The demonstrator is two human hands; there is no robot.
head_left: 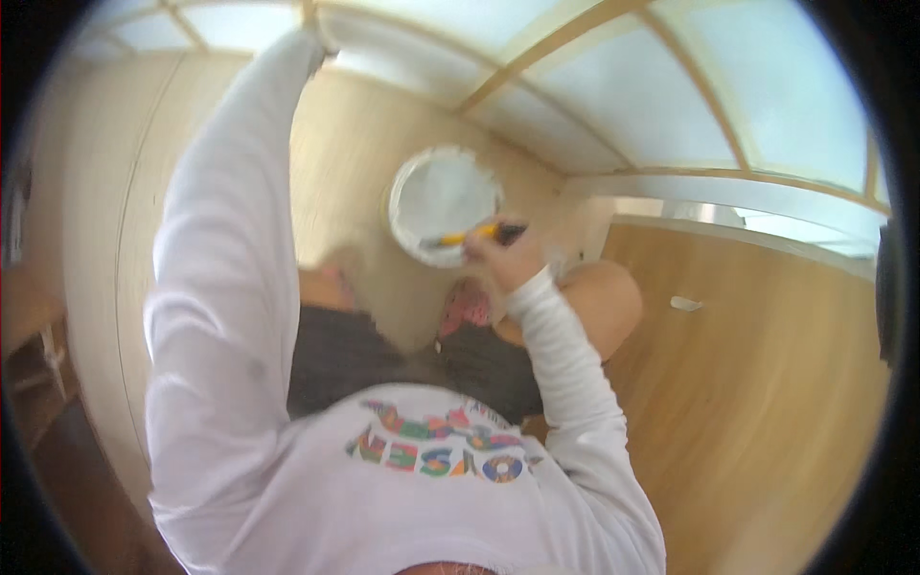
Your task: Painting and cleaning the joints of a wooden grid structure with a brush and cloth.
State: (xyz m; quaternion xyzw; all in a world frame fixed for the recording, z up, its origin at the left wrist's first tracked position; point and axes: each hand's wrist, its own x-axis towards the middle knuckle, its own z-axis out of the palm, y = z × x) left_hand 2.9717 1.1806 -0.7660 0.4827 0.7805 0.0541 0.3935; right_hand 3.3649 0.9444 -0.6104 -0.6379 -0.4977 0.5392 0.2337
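Observation:
My right hand is closed around a yellow-handled tool with a black butt. Its narrow greyish end points left over the near rim of a round white bucket; whether it is a brush or a scraper I cannot make out. White material shows inside the bucket. My left arm stretches far up, and my left hand is at the lower part of a light wooden lattice with whitish panels. Sleeve and angle hide most of its fingers.
The bucket stands on a pale floor in front of my bent knees and pink footwear. To the right is a brown wooden surface bearing a small white piece. The lattice runs across the far side.

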